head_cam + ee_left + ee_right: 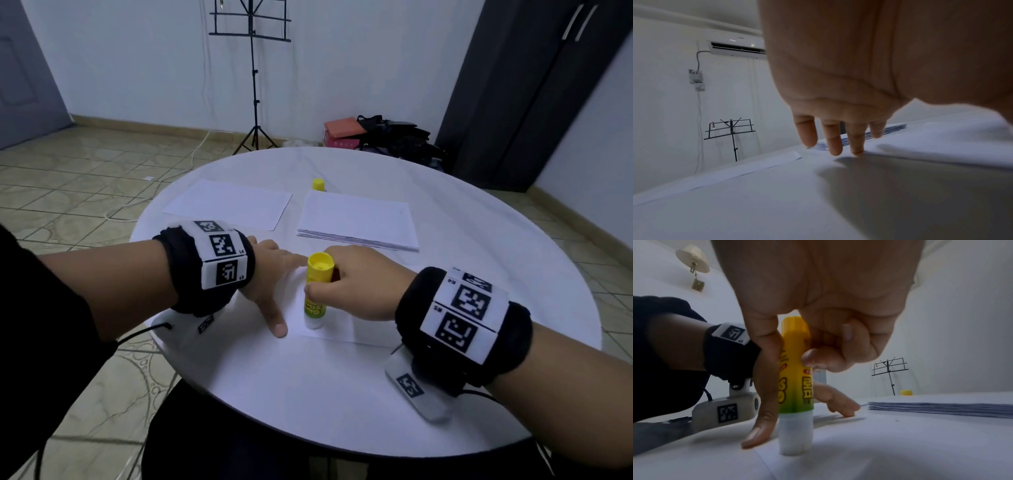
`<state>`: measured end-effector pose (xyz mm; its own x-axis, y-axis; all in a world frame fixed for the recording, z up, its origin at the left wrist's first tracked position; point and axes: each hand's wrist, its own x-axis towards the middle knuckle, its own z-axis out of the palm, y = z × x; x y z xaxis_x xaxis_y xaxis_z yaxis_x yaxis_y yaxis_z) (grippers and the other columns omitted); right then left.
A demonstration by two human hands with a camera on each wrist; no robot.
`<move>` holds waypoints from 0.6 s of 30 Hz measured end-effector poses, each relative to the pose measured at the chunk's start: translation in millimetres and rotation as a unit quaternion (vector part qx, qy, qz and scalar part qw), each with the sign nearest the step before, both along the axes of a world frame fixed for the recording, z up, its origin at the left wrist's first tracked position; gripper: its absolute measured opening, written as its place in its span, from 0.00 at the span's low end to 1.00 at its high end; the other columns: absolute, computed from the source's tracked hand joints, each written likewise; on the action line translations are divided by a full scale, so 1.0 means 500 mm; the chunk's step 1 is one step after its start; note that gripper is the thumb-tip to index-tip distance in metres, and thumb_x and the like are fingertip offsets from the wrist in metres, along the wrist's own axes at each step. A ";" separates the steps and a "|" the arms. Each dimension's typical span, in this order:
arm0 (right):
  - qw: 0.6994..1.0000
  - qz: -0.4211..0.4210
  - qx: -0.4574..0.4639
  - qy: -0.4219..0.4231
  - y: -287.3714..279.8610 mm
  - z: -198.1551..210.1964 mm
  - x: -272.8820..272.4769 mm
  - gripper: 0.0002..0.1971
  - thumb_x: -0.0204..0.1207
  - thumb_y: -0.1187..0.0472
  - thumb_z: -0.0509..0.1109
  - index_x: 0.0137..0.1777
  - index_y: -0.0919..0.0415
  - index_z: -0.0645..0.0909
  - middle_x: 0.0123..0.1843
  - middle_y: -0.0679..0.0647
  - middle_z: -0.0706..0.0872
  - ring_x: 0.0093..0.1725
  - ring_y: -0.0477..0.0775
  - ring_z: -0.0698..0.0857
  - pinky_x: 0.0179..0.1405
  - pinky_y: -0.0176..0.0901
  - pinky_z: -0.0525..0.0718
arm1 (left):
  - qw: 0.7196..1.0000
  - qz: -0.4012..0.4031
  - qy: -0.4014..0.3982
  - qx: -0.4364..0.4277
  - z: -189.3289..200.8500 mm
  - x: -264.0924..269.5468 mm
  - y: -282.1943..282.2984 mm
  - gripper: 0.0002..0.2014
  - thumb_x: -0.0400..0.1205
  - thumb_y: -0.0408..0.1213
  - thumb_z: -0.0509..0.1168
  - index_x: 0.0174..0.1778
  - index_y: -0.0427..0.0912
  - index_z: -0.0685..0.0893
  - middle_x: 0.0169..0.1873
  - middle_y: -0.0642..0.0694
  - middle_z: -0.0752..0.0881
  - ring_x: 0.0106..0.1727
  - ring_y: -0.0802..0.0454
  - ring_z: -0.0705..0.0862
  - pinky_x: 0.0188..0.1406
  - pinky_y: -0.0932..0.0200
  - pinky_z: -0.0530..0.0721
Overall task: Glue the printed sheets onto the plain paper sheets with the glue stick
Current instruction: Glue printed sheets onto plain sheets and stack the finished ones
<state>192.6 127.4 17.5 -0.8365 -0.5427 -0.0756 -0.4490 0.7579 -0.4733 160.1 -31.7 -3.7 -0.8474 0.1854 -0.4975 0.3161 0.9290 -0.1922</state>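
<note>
Pinching the glue stick near frame centre, the right hand has thumb & curled fingers round the yellow barrel; stick is upright, clear lower end down on a sheet at the near part of the desk. In the right wrist view the stick stands mid-frame w/ its tip touching the paper, thumb running down its left side. Left hand, left of centre, lies flat w/ fingers straight, pressing that same sheet just beside the stick; grip there is loose, holding nothing. Left wrist view shows its fingertips on the paper edge. Upper middle of the head view: a plain sheet lies to the left, a stack to the right, apart from each other. Stack edges show blue print in the left wrist view. Yellow cap stands at the stack's far left corner, well apart from the stick. Behind the desk, top centre, a music stand; bags on the floor upper right. Both wrists carry black bands w/ marker tags.
</note>
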 end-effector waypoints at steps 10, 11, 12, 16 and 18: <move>0.995 -0.096 0.002 -0.002 0.148 0.005 0.012 0.14 0.72 0.57 0.69 0.44 0.71 0.77 0.36 0.52 0.76 0.35 0.49 0.73 0.37 0.45 0.71 | 0.995 -0.043 0.007 -0.089 0.008 -0.016 0.044 0.62 0.56 0.71 0.75 0.79 0.70 0.42 0.77 0.50 0.64 0.79 0.46 0.58 0.76 0.41 0.60; 0.994 -0.108 0.006 -0.006 0.161 0.006 0.011 0.14 0.71 0.56 0.69 0.44 0.71 0.78 0.37 0.52 0.77 0.35 0.49 0.73 0.37 0.45 0.72 | 0.995 -0.043 0.009 -0.094 0.007 -0.019 0.047 0.63 0.54 0.72 0.75 0.79 0.71 0.42 0.76 0.50 0.66 0.78 0.46 0.60 0.76 0.41 0.61; 0.993 -0.119 0.009 -0.012 0.172 0.008 0.009 0.14 0.71 0.56 0.69 0.44 0.70 0.78 0.37 0.52 0.78 0.35 0.49 0.74 0.37 0.45 0.73 | 0.994 -0.042 0.011 -0.099 0.006 -0.022 0.050 0.64 0.52 0.72 0.75 0.79 0.71 0.43 0.74 0.49 0.67 0.77 0.46 0.61 0.75 0.41 0.62; 0.987 -0.160 0.018 -0.020 0.197 0.015 -0.009 0.12 0.71 0.56 0.69 0.36 0.65 0.74 0.34 0.51 0.75 0.32 0.49 0.72 0.33 0.42 0.69 | 0.992 -0.041 0.020 -0.121 0.004 -0.027 0.060 0.66 0.50 0.71 0.77 0.78 0.71 0.41 0.72 0.49 0.68 0.75 0.45 0.63 0.74 0.41 0.63; 0.980 -0.198 0.011 0.012 0.201 0.015 -0.030 0.11 0.74 0.57 0.68 0.35 0.61 0.74 0.33 0.50 0.75 0.33 0.49 0.73 0.29 0.40 0.67 | 0.990 -0.040 0.020 -0.130 0.006 -0.028 0.067 0.67 0.50 0.70 0.77 0.78 0.72 0.39 0.71 0.49 0.68 0.75 0.45 0.63 0.74 0.41 0.64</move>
<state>177.7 227.8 24.7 -0.9829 -0.1734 -0.0616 -0.1280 0.8846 -0.4484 146.1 1.5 -0.5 -0.8557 0.1221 -0.5028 0.3731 0.8188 -0.4362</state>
